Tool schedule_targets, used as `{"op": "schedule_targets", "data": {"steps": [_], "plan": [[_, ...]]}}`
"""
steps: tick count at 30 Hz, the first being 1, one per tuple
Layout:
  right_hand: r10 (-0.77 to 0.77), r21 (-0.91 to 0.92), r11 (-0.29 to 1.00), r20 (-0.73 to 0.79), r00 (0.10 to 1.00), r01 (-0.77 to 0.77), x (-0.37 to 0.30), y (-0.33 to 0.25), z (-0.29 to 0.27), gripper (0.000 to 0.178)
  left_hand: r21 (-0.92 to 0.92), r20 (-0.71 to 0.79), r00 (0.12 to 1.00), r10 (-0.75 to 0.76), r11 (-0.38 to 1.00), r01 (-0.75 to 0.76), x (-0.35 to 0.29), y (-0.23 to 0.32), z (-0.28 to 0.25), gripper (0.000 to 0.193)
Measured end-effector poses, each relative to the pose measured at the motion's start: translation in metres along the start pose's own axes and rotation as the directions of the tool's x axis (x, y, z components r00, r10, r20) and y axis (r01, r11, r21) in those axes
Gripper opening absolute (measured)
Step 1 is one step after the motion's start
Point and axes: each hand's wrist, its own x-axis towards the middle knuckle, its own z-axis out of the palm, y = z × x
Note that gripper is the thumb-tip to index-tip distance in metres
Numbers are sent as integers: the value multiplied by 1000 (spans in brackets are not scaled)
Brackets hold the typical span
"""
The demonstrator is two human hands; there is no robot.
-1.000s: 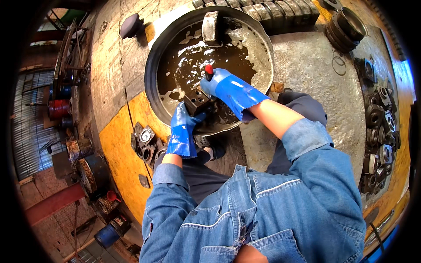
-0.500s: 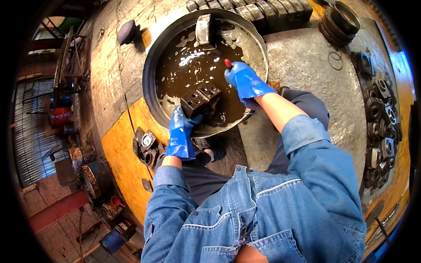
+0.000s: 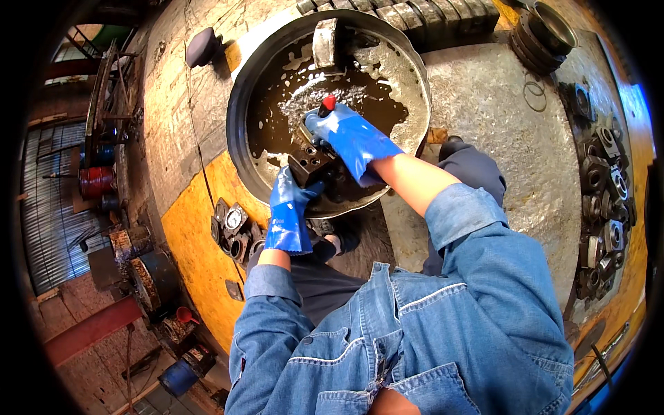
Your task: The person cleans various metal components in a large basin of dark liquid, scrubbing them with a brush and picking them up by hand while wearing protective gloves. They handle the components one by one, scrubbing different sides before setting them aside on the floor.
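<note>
A wide round metal pan (image 3: 237, 111) of murky brown liquid stands in front of me. My left hand (image 3: 287, 197), in a blue rubber glove, grips the near side of a dark metal block (image 3: 309, 163) with round holes in its top, held inside the pan. My right hand (image 3: 339, 135), gloved alike, is closed around a red-handled tool (image 3: 328, 104) and lies over the block's far right part. The tool's working end is mostly hidden by the glove. At the pan's far side a curved metal piece (image 3: 324, 43) stands partly in the liquid.
Behind the pan runs a row of thick metal pieces (image 3: 443, 17). Stacked rings (image 3: 536, 41) stand at far right, with a thin wire ring (image 3: 534, 97) nearby. Many dark machined parts (image 3: 595, 207) line the right side. More parts (image 3: 235, 220) lie left of the pan.
My right hand has moved left and inward with the red-handled tool, from the pan's right side onto the block. The liquid beyond it is now rippled. My left hand keeps its hold.
</note>
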Motion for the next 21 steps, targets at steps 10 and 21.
{"op": "schedule_targets", "data": {"steps": [10, 21], "plan": [[-29, -120, 992, 85, 996, 39, -4, 20, -6, 40, 46, 80, 986, -143, 989, 140, 0, 21, -6, 76], [7, -244, 970, -42, 999, -17, 40, 64, -44, 34, -135, 34, 998, -44, 990, 48, 10, -20, 9, 72]]}}
